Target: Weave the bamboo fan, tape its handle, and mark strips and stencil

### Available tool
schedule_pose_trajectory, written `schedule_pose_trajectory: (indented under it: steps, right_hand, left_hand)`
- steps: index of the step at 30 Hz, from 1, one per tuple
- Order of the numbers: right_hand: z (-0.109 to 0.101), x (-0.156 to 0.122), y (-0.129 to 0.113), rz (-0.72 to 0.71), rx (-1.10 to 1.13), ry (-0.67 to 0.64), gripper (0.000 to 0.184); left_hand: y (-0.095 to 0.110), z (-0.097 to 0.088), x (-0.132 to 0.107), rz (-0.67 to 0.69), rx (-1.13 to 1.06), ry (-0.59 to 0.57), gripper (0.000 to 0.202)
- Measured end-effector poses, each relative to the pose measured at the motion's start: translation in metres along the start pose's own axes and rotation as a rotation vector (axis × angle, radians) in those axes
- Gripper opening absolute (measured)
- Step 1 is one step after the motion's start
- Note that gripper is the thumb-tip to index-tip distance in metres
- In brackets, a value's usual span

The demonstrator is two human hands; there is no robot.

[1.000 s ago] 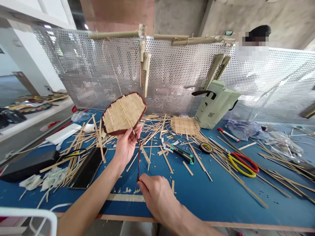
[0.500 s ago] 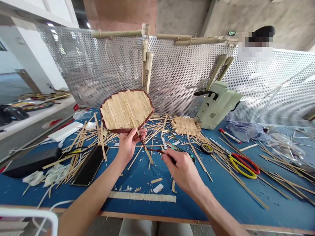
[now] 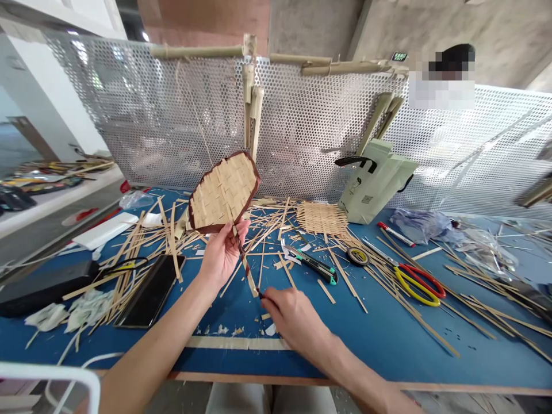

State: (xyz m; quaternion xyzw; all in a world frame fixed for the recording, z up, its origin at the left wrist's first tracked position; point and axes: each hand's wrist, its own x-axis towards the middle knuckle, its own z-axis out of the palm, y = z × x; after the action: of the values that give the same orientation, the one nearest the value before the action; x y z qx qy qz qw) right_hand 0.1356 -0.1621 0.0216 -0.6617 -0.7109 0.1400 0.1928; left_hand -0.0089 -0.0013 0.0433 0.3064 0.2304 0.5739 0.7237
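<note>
A woven bamboo fan (image 3: 224, 192) with a dark red-brown edging is held up by my left hand (image 3: 222, 253), whose fingers close around the top of its handle. The narrow handle slants down to the right, partly wrapped in a dark red-brown strip (image 3: 247, 269). My right hand (image 3: 291, 313) is closed in a pinch on the strip's loose part, close to the handle's lower end. The strip's end is hidden in my right fingers. A green and black utility knife (image 3: 317, 266) lies on the table behind my right hand.
On the blue table (image 3: 345, 345) lie loose bamboo strips, a woven bamboo mat (image 3: 321, 218), black tape (image 3: 357, 256), red-and-yellow-handled scissors (image 3: 418, 283), a marker (image 3: 395, 234), a phone (image 3: 150, 292) and a pale green bag (image 3: 375, 184). A perforated metal screen (image 3: 297, 132) stands behind; a person is beyond it.
My right hand has moved down and left, bringing the strip to the handle's lower end. The fan has turned in my left hand, and more of the strip lies around the handle.
</note>
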Motion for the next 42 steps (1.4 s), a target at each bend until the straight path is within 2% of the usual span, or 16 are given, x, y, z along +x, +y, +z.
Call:
schedule_pose_trajectory:
  steps: [3,5,8,10,13,16,19,22,25,29,35,39,42]
  right_hand:
    - [-0.020,0.012,0.016,0.075,0.019,0.075,0.027]
    - [-0.039,0.015,0.021,0.102,0.058,0.155,0.029]
    - [-0.064,0.011,0.014,0.113,0.138,0.250,0.032]
    - [-0.071,0.002,0.001,0.071,0.176,0.248,0.032]
    - [-0.061,-0.016,-0.024,-0.036,0.215,0.161,0.031]
    - [-0.028,-0.029,-0.042,-0.114,0.149,0.041,0.032]
    - [0.007,-0.029,-0.042,-0.104,0.050,-0.015,0.029]
    - [0.022,-0.018,-0.028,-0.048,0.002,-0.005,0.026]
    - [0.010,-0.005,-0.010,-0.008,0.038,0.010,0.028]
    - [-0.025,0.005,0.007,0.049,0.116,0.054,0.028]
    - [-0.063,-0.004,0.006,0.067,0.221,0.145,0.030]
    - [-0.068,-0.016,-0.012,0.015,0.252,0.160,0.032]
    - [-0.057,-0.024,-0.027,-0.054,0.242,0.145,0.032]
  left_hand:
    - [-0.004,-0.002,-0.003,-0.034,0.046,-0.050,0.011]
    - [-0.009,-0.003,-0.005,-0.028,0.088,-0.083,0.016]
    - [-0.015,-0.004,-0.007,0.010,0.138,-0.110,0.028]
    - [-0.017,-0.003,-0.007,0.043,0.145,-0.106,0.033]
    - [-0.018,-0.002,-0.006,0.079,0.121,-0.081,0.032]
    - [-0.015,-0.002,-0.004,0.075,0.080,-0.055,0.027]
    - [-0.011,-0.003,-0.003,0.038,0.033,-0.032,0.020]
    - [-0.006,-0.001,-0.004,-0.029,-0.001,-0.018,0.011]
    - [-0.004,0.003,-0.006,-0.086,-0.020,-0.017,0.015]
    - [-0.004,0.005,-0.007,-0.112,-0.023,-0.020,0.019]
    - [-0.006,0.000,-0.001,-0.059,0.015,-0.023,0.013]
    - [-0.010,-0.004,0.000,0.021,0.038,-0.039,0.013]
    - [-0.013,-0.005,0.001,0.075,0.044,-0.046,0.019]
